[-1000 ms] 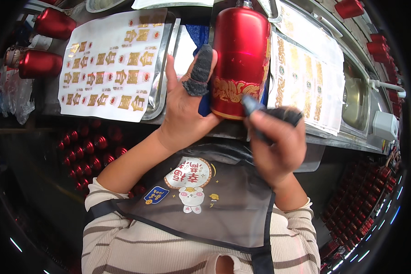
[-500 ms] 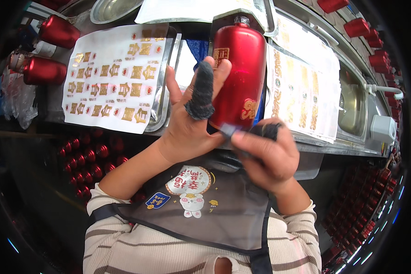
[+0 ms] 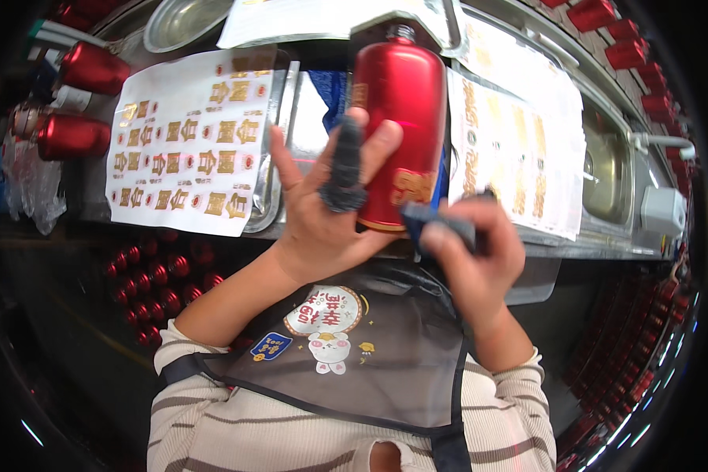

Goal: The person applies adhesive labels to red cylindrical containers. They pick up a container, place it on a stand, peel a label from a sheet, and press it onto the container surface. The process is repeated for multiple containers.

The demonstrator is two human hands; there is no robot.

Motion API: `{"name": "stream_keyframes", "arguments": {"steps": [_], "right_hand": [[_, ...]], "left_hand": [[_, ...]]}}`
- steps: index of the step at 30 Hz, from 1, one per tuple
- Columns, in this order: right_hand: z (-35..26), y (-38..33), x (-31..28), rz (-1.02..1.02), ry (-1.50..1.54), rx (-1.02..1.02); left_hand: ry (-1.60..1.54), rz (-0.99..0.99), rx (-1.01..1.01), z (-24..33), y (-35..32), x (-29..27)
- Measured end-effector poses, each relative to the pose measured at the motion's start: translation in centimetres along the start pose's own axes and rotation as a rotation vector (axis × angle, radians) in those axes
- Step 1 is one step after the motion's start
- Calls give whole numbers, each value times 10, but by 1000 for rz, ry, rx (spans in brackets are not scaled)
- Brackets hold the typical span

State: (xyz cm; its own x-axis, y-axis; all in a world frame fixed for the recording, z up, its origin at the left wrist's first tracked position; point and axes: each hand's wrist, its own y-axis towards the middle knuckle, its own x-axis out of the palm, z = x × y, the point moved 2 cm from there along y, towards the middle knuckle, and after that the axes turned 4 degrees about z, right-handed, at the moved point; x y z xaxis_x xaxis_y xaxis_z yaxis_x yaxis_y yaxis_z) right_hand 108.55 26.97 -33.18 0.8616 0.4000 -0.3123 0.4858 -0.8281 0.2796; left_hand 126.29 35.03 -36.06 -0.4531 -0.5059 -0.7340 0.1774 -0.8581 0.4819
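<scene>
A glossy red bottle (image 3: 401, 118) lies with its bare threaded neck away from me and its base toward me. A gold emblem (image 3: 411, 187) sits on its side near the base. My left hand (image 3: 318, 200) has a dark cover on one finger. Its fingers spread against the bottle's left side, and its thumb lies by the base. My right hand (image 3: 480, 252) is closed on a small dark blue flat piece (image 3: 417, 216), blurred, which is at the bottle's lower right edge beside the emblem. Its exact kind cannot be made out.
A white sheet of gold and red stickers (image 3: 185, 141) lies left on a metal tray (image 3: 269, 212). More sticker sheets (image 3: 519, 157) lie right, beside a metal sink (image 3: 606, 173). Red bottles (image 3: 75, 136) stand at the far left. A metal bowl (image 3: 182, 23) is at the back.
The bottle has turned, bringing its gold emblem leftward while the gold label on its left side slips nearly out of sight. My right hand has moved slightly right with the small piece.
</scene>
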Motion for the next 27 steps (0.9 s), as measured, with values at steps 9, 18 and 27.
{"name": "stream_keyframes", "arguments": {"steps": [9, 18, 27], "right_hand": [[-10, 8, 14, 46, 66, 77], [5, 5, 6, 123, 196, 216], [9, 6, 7, 155, 194, 259]], "left_hand": [[-38, -26, -37, 14, 0, 2], [133, -46, -76, -11, -13, 0], [-221, -86, -201, -18, -4, 5]]}}
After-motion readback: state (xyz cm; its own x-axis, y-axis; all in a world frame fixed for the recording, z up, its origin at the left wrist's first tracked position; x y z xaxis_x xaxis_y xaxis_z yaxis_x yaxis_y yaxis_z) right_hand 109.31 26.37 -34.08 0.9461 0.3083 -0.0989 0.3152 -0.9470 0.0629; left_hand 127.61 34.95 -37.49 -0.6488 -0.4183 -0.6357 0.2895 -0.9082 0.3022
